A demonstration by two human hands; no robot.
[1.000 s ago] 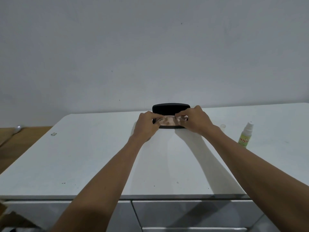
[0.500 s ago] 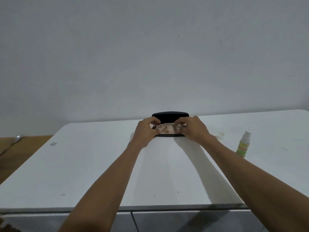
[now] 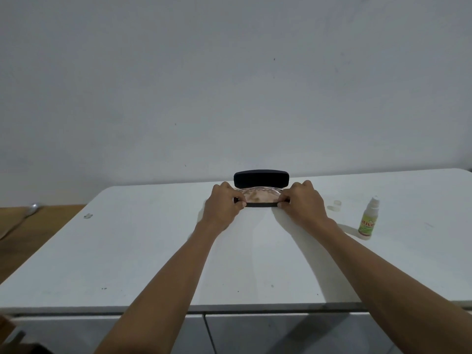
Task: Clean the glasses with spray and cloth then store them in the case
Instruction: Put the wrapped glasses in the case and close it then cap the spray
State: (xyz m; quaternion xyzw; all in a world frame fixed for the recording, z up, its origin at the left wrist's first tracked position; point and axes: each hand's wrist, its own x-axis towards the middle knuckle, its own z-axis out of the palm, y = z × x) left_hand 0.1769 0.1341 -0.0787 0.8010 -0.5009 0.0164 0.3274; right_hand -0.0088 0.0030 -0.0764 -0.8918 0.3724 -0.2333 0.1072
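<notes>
A black glasses case (image 3: pixel 261 178) stands open at the far middle of the white table (image 3: pixel 153 251), its lid upright. The glasses (image 3: pixel 259 197), clear with a pinkish tint, lie inside its lower half. My left hand (image 3: pixel 222 208) pinches their left end at the case's rim. At the right end my right hand (image 3: pixel 304 208) pinches the same way. Whether the fingers also touch the case I cannot tell. A small white spray bottle (image 3: pixel 367 221) with a green label stands upright to the right. No cloth is visible.
A small clear cap (image 3: pixel 337 202) lies between my right hand and the bottle. A tiny pale object (image 3: pixel 87 215) sits near the table's left edge. A wooden surface (image 3: pixel 25 233) lies to the left. Grey drawer fronts (image 3: pixel 255 333) run below the table's near edge.
Both hands have lowered the glasses from just above the case into its lower half. The view has tilted up, so the table sits lower in frame.
</notes>
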